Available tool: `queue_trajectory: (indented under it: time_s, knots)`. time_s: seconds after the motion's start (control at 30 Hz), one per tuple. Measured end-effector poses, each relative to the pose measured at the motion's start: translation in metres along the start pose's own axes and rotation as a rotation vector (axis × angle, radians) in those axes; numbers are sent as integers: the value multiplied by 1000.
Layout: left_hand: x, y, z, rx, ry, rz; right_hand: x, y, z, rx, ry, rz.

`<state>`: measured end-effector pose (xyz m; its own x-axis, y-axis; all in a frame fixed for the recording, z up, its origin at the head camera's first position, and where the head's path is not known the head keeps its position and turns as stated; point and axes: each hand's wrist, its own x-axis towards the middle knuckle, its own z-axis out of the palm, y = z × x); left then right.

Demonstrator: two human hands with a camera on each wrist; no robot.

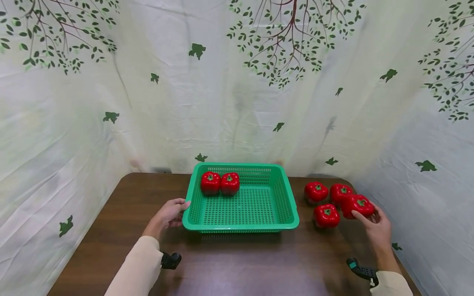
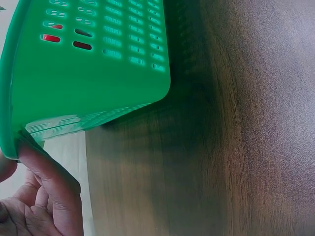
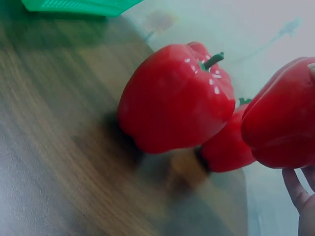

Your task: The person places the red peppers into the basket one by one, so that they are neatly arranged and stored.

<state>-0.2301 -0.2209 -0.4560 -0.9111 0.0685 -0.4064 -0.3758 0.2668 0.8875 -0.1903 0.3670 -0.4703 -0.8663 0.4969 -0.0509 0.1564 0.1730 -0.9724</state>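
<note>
A green plastic basket (image 1: 240,227) stands on the table with two red bell peppers (image 1: 220,183) inside, at its back left. My left hand (image 1: 173,212) pinches the basket's left rim between thumb and fingers; the left wrist view shows fingers (image 2: 54,182) under that rim. Over on the right, my right hand (image 1: 379,228) grips a red bell pepper (image 1: 357,206), thumb in front and fingers behind. In the right wrist view this held pepper (image 3: 285,118) appears above the table. Beside it are three more red bell peppers, the nearest one (image 1: 326,216) to its left.
The brown wooden table (image 1: 252,263) has a back edge close behind the basket. Behind and on both sides hangs a pale curtain (image 1: 237,115) printed with leaves and branches. Each wrist carries a black camera strap (image 1: 171,260).
</note>
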Motion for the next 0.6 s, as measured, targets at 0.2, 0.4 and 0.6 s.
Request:
queue_trajectory:
  time_s: [0.2, 0.4, 0.6]
  knots:
    - [0, 1, 0, 0, 0, 8, 3, -4, 4, -22, -21, -53]
    - [0, 0, 0, -5, 5, 12, 5, -10, 11, -12, -24, -84]
    - [0, -1, 0, -8, 1, 10, 3, -18, 16, 0, -82, -128]
